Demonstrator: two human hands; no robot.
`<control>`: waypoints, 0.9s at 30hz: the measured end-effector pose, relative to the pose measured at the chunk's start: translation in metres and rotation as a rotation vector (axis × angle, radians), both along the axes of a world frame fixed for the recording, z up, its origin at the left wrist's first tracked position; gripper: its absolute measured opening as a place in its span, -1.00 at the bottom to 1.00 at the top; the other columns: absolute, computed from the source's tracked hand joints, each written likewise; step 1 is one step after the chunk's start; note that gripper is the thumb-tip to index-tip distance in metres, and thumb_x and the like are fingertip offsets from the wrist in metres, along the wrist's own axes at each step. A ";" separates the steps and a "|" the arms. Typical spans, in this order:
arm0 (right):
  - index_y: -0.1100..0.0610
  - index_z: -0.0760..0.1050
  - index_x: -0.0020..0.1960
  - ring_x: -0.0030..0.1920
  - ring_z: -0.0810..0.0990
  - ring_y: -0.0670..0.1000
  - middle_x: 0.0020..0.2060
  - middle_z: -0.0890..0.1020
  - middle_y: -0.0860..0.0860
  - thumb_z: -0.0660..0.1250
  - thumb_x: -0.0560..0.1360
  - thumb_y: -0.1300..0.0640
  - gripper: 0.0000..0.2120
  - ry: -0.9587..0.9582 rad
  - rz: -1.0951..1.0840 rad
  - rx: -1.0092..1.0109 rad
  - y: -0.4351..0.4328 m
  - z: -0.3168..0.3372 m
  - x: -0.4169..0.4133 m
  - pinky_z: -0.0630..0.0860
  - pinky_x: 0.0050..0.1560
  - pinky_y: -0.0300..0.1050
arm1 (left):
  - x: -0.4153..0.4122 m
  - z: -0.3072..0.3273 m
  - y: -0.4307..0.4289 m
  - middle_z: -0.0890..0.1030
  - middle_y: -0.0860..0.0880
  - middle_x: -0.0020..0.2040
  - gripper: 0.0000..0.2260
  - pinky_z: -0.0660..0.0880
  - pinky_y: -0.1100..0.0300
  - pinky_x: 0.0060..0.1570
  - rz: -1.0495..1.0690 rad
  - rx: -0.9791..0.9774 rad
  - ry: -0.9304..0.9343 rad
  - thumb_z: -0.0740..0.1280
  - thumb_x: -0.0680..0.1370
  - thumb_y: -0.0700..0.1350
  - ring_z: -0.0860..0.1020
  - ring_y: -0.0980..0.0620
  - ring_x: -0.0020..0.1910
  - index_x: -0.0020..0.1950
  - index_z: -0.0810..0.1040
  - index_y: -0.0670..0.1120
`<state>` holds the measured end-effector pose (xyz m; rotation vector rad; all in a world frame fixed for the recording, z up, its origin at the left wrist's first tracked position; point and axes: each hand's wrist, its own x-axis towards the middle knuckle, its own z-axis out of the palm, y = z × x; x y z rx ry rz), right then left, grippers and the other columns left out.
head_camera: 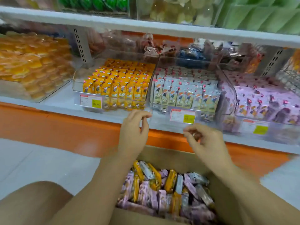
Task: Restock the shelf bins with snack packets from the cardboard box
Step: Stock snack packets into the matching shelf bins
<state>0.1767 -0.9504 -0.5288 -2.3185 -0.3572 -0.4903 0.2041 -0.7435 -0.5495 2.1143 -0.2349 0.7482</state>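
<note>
An open cardboard box [181, 155] sits low in the middle and holds several yellow, purple and white snack packets [164, 189]. On the shelf above stand three clear bins: one of yellow packets [120, 82], one of white packets [186, 91] and one of purple packets [263, 101]. My left hand [134, 129] hovers above the box with loosely curled fingers, its fingertips at the front corner between the yellow and white bins. My right hand [206, 138] hangs just below the white bin's front wall, fingers curled loosely. No packet shows in either hand.
Price labels [90, 101] are fixed to the bin fronts. A bin of orange sweets [32, 65] stands at the left. An orange shelf base [65, 127] runs under the white shelf edge. More clear bins sit behind and on the shelf above. My knee [32, 203] is at lower left.
</note>
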 end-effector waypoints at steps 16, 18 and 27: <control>0.10 0.42 0.32 0.08 0.53 0.14 0.22 0.48 0.14 0.27 0.56 0.07 -0.65 0.911 -0.311 -0.173 -0.071 -0.203 -0.021 0.49 -0.02 -0.03 | -0.007 -0.176 -0.033 0.42 -0.08 0.28 -0.74 0.41 0.26 0.06 -0.170 0.278 0.986 0.23 0.61 -0.16 0.53 0.03 -0.01 0.30 0.45 -0.05; 0.10 0.37 0.37 0.14 0.48 0.17 0.27 0.40 0.16 0.25 0.57 0.03 -0.61 0.944 -0.352 -0.221 -0.073 -0.217 -0.016 0.47 0.02 -0.03 | -0.003 -0.189 -0.037 0.37 -0.09 0.30 -0.73 0.47 0.19 0.06 -0.152 0.296 1.011 0.25 0.60 -0.16 0.54 0.03 -0.11 0.30 0.46 -0.05; 0.19 0.19 0.44 0.17 0.51 0.23 0.20 0.50 0.23 0.31 0.51 0.13 -0.44 1.145 -0.385 -0.371 -0.092 -0.270 -0.007 0.48 0.07 -0.01 | 0.007 -0.226 -0.050 0.30 -0.13 0.37 -0.69 0.22 0.17 0.34 -0.078 0.395 1.003 0.29 0.56 -0.19 0.28 -0.12 0.37 0.30 0.47 -0.08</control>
